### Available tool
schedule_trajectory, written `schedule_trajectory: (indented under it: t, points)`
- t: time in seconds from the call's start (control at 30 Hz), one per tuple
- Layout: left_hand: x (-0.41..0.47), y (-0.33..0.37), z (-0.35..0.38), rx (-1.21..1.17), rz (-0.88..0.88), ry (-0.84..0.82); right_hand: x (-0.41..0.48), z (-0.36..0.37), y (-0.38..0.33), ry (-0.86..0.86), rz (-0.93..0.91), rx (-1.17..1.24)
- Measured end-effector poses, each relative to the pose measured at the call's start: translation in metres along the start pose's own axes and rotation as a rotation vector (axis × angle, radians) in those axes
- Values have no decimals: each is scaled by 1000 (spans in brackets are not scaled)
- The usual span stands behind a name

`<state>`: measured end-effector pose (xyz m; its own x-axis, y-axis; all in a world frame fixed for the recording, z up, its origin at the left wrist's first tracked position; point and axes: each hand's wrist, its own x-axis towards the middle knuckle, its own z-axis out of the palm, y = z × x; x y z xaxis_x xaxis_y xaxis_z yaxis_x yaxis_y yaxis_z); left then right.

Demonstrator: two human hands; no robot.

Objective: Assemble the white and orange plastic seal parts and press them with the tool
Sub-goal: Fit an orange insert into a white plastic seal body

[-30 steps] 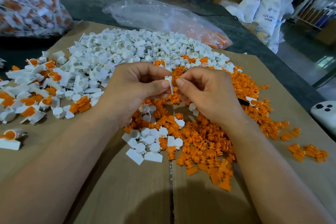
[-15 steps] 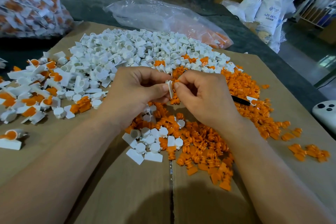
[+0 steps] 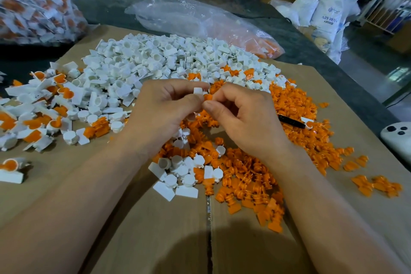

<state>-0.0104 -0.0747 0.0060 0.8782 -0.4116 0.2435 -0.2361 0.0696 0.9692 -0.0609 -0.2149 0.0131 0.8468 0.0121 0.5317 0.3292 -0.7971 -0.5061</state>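
1. Centrally above the flat brown cardboard sheet [image 3: 155, 229], the left hand [image 3: 164, 113] pinches a small, smooth white seal part [image 3: 198, 91] between curled thumb and fingers.
2. Touching it, a ridged orange seal part [image 3: 208, 97] is pinched in the curled fingertips of the right hand [image 3: 242, 118].
3. Glossy white cup-and-tab pieces [image 3: 155, 60] heap on the sheet's far side; ribbed orange pieces [image 3: 289, 113] spread over its middle and right.
4. A slim black tool [image 3: 291, 121] lies on the orange pieces at the sheet's right, apart from both hands.
5. A crinkled clear plastic bag [image 3: 200, 20] lies past the sheet's far edge.

white sack [image 3: 327, 10] | print: "ABS RESIN" | smaller lines unreadable
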Motion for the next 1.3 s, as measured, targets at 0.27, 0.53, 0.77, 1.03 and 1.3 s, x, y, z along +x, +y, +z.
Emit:
schedule_trajectory:
  t: [0.27,0.53,0.77,1.03,1.3]
  points:
    - [3,1,-1,-191,-101,-24,1,-1,2,133,-108,71]
    - [4,2,-2,-264,-175,-114,1,-1,3,122,-103,50]
    - [5,3,-1,-261,-219,-5,2,-4,2,69,-61,100]
    - [4,8,-2,-302,-251,22,1,-2,2,91,-116,134]
    - [5,9,-5,-328,-320,-2,2,-6,2,43,-73,191]
